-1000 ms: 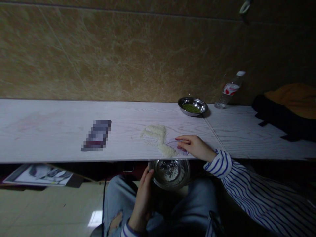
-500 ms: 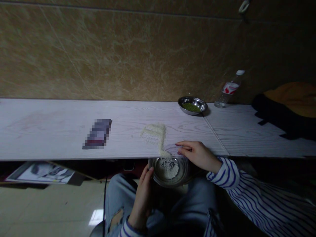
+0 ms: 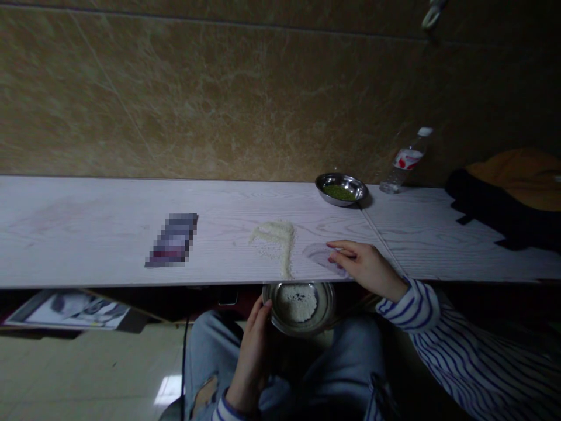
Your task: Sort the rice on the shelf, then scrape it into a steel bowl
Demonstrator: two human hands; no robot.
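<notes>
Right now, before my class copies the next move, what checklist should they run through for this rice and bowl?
1. Left hand grip on the steel bowl: ok, holding its rim.
2. White rice inside the bowl: ok, a mound in the middle.
3. Rice trail on the table: not ok, a strip lies outside the bowl.
4. Right hand: ok, empty, resting beside the trail.
5. Dark specks in the bowl: cannot tell what they are.

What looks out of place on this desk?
Loose rice lies in a bent trail across the white desk, outside the steel bowl held below its edge; grains spread on the bare top look spilled.
</notes>
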